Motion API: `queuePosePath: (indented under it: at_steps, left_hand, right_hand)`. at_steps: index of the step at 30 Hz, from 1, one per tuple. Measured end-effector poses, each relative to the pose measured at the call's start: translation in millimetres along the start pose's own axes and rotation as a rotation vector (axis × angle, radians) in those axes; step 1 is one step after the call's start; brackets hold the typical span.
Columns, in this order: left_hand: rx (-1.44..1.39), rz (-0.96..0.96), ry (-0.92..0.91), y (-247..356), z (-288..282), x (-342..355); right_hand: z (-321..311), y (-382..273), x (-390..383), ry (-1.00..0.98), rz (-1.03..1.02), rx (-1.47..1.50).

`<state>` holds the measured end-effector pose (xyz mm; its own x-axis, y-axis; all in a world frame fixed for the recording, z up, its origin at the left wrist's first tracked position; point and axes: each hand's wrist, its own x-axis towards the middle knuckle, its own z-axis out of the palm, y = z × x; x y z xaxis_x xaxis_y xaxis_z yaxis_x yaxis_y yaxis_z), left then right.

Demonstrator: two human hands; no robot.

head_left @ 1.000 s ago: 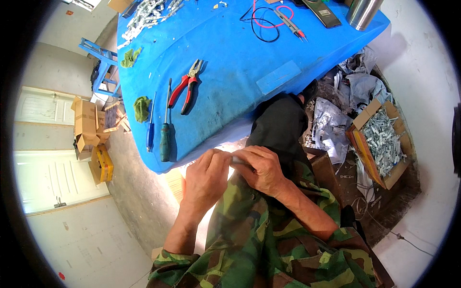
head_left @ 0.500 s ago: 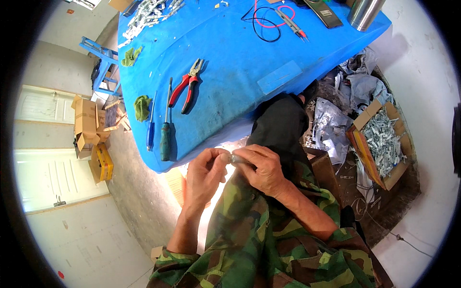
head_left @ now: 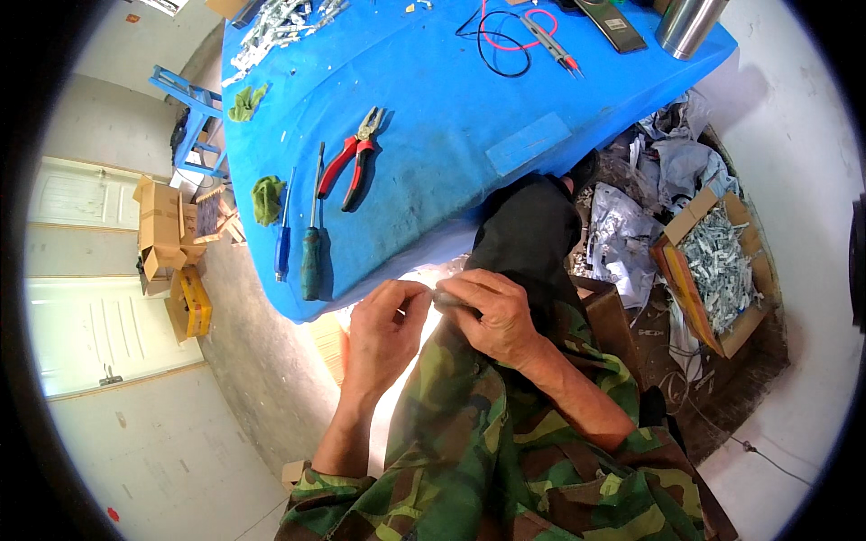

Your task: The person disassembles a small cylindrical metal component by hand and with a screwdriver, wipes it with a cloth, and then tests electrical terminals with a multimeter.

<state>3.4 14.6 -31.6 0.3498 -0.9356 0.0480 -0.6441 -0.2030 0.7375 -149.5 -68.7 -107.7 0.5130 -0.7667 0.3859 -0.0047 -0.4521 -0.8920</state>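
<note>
Above my lap, just off the table's near edge, both hands meet fingertip to fingertip. My right hand (head_left: 494,317) is closed, with thumb and fingers pinching a small grey piece (head_left: 440,297) that looks like metal; its kind is too small to tell. My left hand (head_left: 388,323) comes up close to the piece's left end, thumb and forefinger pressed together. Whatever sits in that left pinch is hidden. On the blue-covered table (head_left: 424,171) ahead lie red-handled pliers (head_left: 352,160), a green-handled screwdriver (head_left: 311,261) and a slimmer blue-handled screwdriver (head_left: 283,252).
Green rags (head_left: 267,200) lie by the screwdrivers. Toward the back are a heap of silvery strips (head_left: 280,32), test probes (head_left: 548,43) with red and black leads, and a steel flask (head_left: 690,25). An open carton (head_left: 690,298) of small metallic parts stands to the right, a blue stool (head_left: 194,126) left.
My left hand has turned slightly, its fingers curling in more beside the grey piece. My right hand keeps its pinch in nearly the same place.
</note>
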Motion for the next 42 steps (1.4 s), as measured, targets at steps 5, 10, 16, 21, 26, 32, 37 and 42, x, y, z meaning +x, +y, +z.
queuePosePath:
  at_steps: [5, 10, 16, 21, 26, 32, 37, 42]
  left_hand:
    - [0.324, 0.210, 0.120, -1, 15, -3]
    - [0.397, 0.229, 0.163, 5, 17, -7]
    - [0.390, 0.148, 0.257, -3, 4, -11]
    - [0.427, 0.028, 0.260, -20, -33, -12]
    - [0.467, 0.007, 0.068, -36, -26, -27]
    - [0.545, 0.061, 0.087, -57, -19, -39]
    - [0.555, 0.016, 0.045, -56, -15, -43]
    - [0.425, 0.000, 0.078, -17, -4, -39]
  right_hand:
    - [3, -3, -1, 0.031, 0.010, -0.006]
    - [8, -9, 4, 0.073, 0.068, 0.145]
    - [-4, -13, 4, 0.071, 0.393, 0.382]
    - [-15, -13, -3, 0.046, 0.483, 0.470]
    - [-13, -4, -4, 0.016, 0.425, 0.611]
    - [-26, -5, -10, 0.020, 0.366, 0.823]
    - [-34, -9, -11, 0.043, 0.246, 0.800]
    - [-44, -25, -17, 0.122, 0.370, 1.010]
